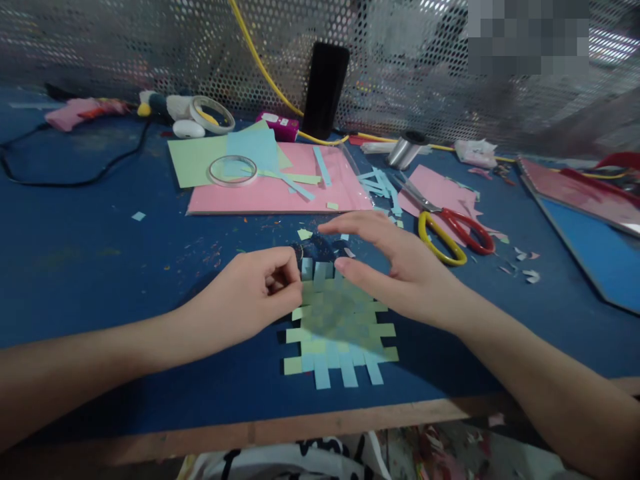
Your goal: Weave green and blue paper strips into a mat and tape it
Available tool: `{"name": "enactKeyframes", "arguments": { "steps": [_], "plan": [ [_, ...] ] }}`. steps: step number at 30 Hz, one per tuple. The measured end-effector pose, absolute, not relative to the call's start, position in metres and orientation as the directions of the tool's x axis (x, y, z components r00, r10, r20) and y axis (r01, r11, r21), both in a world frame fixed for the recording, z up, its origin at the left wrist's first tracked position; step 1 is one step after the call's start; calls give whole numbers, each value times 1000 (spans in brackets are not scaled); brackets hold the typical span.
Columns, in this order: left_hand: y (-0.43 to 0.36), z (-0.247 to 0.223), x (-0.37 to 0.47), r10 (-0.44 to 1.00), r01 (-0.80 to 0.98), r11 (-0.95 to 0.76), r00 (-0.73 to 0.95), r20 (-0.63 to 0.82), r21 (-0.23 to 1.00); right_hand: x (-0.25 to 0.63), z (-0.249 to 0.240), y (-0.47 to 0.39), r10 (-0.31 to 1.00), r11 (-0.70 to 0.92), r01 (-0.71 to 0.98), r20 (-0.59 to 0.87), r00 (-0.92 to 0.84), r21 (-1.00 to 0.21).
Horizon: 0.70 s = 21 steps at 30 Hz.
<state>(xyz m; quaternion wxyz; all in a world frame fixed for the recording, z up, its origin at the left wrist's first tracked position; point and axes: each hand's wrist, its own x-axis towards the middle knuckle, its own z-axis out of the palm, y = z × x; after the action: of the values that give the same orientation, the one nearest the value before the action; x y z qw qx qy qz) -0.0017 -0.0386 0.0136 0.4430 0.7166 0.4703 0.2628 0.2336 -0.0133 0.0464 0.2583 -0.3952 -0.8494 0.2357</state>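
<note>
A woven paper mat of pale green and light blue strips lies flat on the blue table, its strip ends sticking out unevenly along the edges. At its upper left edge my left hand is closed, thumb and fingers pressed together; whatever they pinch is hidden. My right hand hovers around the mat's upper right part, fingers and thumb spread apart, and casts a shadow over the weave. Several small paper scraps lie just beyond the mat.
Scissors with yellow and red handles rest on pink paper to the right. Behind the mat are a pink sheet pack, a tape roll and blue strips. A dark phone leans on the perforated metal screen.
</note>
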Motion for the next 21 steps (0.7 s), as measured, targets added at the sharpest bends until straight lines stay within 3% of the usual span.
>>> {"name": "enactKeyframes", "arguments": {
  "steps": [4,13,21],
  "plan": [
    [-39,11,0,894,440,-195,448,-26,877,222,40,-19,772,629,617,285,-568,-474],
    [-27,21,0,814,484,-37,522,-255,874,217,33,-20,724,679,541,331,-605,-496],
    [-27,23,0,799,502,87,480,-361,861,217,31,-17,710,697,524,364,-603,-490]
  ]
}}
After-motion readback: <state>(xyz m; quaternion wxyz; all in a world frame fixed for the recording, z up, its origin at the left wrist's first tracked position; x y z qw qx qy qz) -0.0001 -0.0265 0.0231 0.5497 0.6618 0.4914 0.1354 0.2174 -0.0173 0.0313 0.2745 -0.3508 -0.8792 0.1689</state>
